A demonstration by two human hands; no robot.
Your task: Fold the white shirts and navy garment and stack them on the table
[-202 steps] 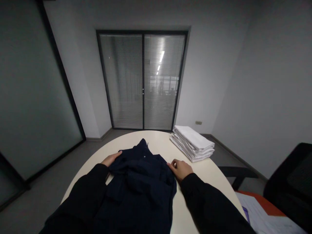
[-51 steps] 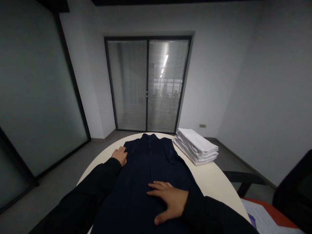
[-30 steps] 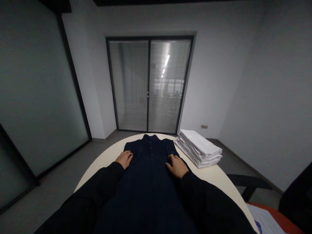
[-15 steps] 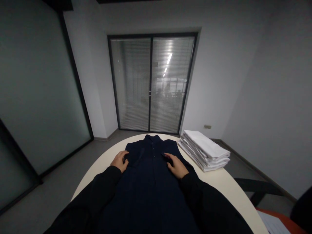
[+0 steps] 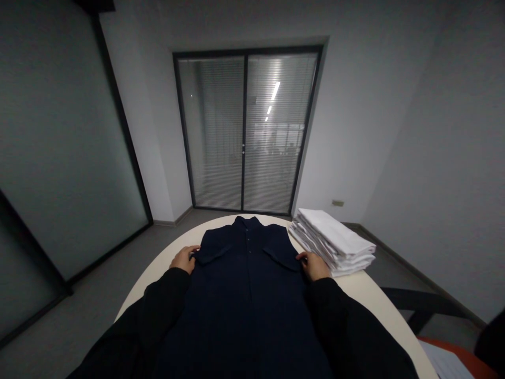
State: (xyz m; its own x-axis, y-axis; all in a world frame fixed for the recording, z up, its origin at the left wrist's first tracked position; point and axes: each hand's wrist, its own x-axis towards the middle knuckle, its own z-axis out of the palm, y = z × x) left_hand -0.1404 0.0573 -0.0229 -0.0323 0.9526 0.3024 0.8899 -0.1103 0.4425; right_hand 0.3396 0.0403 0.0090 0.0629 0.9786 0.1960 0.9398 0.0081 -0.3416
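A dark navy shirt [image 5: 248, 295] lies spread on the round table, its collar toward the far edge and a row of buttons down the middle. On each side of the chest a flap of its cloth slants inward. My left hand [image 5: 183, 260] pinches the shirt's left edge just below the shoulder. At the opposite edge, my right hand [image 5: 314, 266] has thumb and fingertips closed on the cloth. The lower part of the shirt merges with my black sleeves in the dim light.
A stack of folded white cloth [image 5: 335, 237] stands close by my right hand on the cream table [image 5: 153, 281]. Beyond the table is a glazed door with blinds [image 5: 213, 142]. At the lower right, papers [image 5: 442, 360] lie on something orange.
Both hands have moved outward from over the chest to the shirt's side edges, and their fingers have closed on the cloth. The flaps at both sides show more clearly now.
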